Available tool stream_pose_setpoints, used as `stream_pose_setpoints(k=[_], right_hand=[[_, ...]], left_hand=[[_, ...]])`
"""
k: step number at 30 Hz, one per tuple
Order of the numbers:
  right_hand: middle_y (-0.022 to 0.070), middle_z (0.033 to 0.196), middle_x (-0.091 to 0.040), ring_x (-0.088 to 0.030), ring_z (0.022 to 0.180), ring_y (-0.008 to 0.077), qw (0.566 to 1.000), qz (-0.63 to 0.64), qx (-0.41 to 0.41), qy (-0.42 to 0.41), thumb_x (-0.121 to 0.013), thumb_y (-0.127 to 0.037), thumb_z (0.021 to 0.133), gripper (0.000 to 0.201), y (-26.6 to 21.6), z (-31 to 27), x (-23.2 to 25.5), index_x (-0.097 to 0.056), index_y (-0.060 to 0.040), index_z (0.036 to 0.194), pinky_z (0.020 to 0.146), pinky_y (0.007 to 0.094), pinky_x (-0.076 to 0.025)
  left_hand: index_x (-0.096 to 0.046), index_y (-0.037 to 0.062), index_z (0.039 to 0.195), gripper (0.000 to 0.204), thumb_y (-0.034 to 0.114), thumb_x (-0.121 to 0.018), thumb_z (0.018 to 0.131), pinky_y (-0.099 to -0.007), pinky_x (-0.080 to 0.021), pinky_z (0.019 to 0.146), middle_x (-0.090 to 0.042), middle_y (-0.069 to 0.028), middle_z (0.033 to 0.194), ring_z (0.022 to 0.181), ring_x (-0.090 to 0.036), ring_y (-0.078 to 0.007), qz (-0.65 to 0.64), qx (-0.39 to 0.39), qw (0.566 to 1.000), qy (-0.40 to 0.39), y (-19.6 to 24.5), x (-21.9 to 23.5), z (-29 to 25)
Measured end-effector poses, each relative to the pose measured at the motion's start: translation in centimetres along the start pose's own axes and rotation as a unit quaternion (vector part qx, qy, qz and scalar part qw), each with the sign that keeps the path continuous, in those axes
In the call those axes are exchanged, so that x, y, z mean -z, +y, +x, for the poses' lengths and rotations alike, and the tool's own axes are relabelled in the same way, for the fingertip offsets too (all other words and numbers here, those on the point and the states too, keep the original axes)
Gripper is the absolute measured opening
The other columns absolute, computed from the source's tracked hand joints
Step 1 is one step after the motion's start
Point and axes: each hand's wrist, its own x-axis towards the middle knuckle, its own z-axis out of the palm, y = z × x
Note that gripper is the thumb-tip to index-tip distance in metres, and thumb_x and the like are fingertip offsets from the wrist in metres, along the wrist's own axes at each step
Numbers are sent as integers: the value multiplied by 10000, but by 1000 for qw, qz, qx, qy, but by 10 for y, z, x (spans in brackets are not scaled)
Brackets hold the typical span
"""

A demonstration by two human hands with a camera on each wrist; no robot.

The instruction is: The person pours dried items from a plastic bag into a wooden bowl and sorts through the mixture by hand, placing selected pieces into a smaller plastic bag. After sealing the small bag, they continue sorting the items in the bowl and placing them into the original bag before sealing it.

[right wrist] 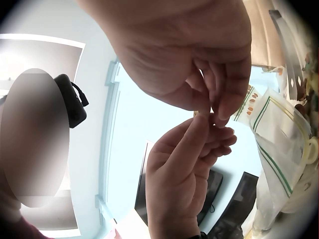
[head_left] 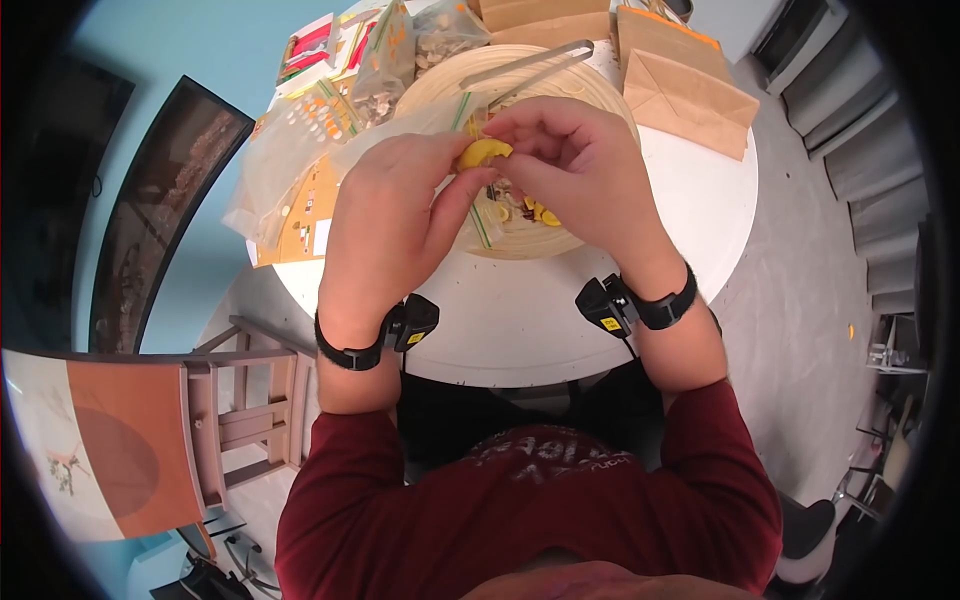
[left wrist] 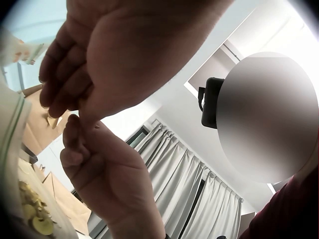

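Between both hands, over the near part of a round bamboo tray (head_left: 425, 88), is a curved yellow piece that looks like a lemon slice (head_left: 484, 153). My left hand (head_left: 390, 205) pinches its left side between thumb and fingers. The thumb and fingertips of my right hand (head_left: 595, 165) pinch the other side. In both wrist views the fingertips meet and mostly hide the piece. Below the hands lies a clear zip bag (right wrist: 279, 142) with green seal lines, partly over the tray. More yellow slices (head_left: 545, 215) and dark bits lie in the tray.
Metal tongs (head_left: 545, 68) rest across the tray's far side. Brown paper bags (head_left: 690, 100) stand at the back right of the white round table (head_left: 480, 320). Several filled plastic bags (head_left: 385, 85) crowd the back left. A wooden chair (head_left: 250, 410) is left of the table.
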Motion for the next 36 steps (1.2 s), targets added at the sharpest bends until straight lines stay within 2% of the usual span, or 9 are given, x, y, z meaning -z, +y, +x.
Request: stream_pose_setpoints(k=[3, 6, 10, 16, 21, 24, 27, 30, 36], right_hand=[[28, 830, -705, -632, 702, 60, 997, -20, -64, -44, -668, -72, 973, 112, -12, 0, 5, -704, 14, 1036, 618, 207, -490], [7, 739, -653, -599, 630, 61, 990, -18, -114, -84, -673, -206, 992, 213, -12, 2, 6, -706, -1, 945, 573, 219, -467], [-8, 665, -590, -541, 559, 62, 988, -39, -94, -116, -613, -320, 1038, 363, -10, 2, 5, -681, -18, 848, 525, 231, -425], [3, 644, -583, -511, 520, 68, 986, 31, -135, -97, -559, -306, 1060, 377, -11, 1, 5, -640, -32, 813, 497, 238, -393], [20, 616, -571, -503, 491, 79, 975, 95, -155, -125, -549, -301, 1059, 379, -16, 2, 11, -616, -40, 794, 486, 237, -386], [25, 605, -566, -495, 484, 82, 973, 93, -160, -140, -532, -315, 1063, 397, -16, 3, 12, -608, -41, 786, 480, 244, -381], [23, 600, -560, -487, 481, 85, 976, 71, -158, -136, -518, -324, 1065, 410, -15, 2, 9, -605, -41, 781, 476, 251, -379], [20, 595, -553, -480, 488, 89, 977, 57, -160, -130, -509, -324, 1064, 427, -17, 1, 8, -604, -39, 761, 482, 260, -379], [16, 578, -538, -486, 532, 99, 979, 2, -154, -131, -507, -347, 1057, 473, -15, 1, 7, -611, -35, 717, 521, 279, -386]], left_hand=[[-699, 9, 1050, 237, 134, -776, 863, -450, -523, 732, -706, -157, 888, 831, -664, -378, 9, -13, 1000, 24, -3, 1, -1], [-727, 13, 1058, 230, 89, -796, 852, -371, -561, 772, -744, -138, 949, 856, -712, -315, 36, -17, 999, 4, -2, 6, -1], [-692, 19, 1034, 248, 135, -789, 837, -445, -518, 720, -688, -142, 860, 821, -659, -365, 19, -52, 998, 13, -3, 1, -1], [-676, 20, 1079, 271, 166, -771, 871, -454, -520, 749, -690, -142, 916, 873, -653, -371, 2, -43, 999, -19, -3, 0, 0], [-665, 27, 1093, 268, 171, -758, 887, -458, -519, 762, -677, -145, 937, 898, -647, -370, -7, -47, 999, -19, -1, -1, -1], [-679, -5, 1118, 286, 85, -777, 865, -426, -530, 804, -698, -154, 999, 920, -657, -377, 7, -45, 998, -34, 1, 3, 0], [-677, -4, 1109, 270, 78, -769, 868, -432, -528, 782, -691, -151, 977, 900, -654, -374, 21, -64, 997, -34, 0, 3, 1], [-650, 33, 1005, 224, 139, -773, 851, -462, -509, 734, -656, -136, 857, 843, -632, -372, 20, -74, 997, -12, -1, -1, 1], [-638, 36, 967, 202, 146, -766, 855, -469, -499, 711, -632, -130, 821, 814, -623, -369, 32, -78, 996, -23, 0, 0, 0]])
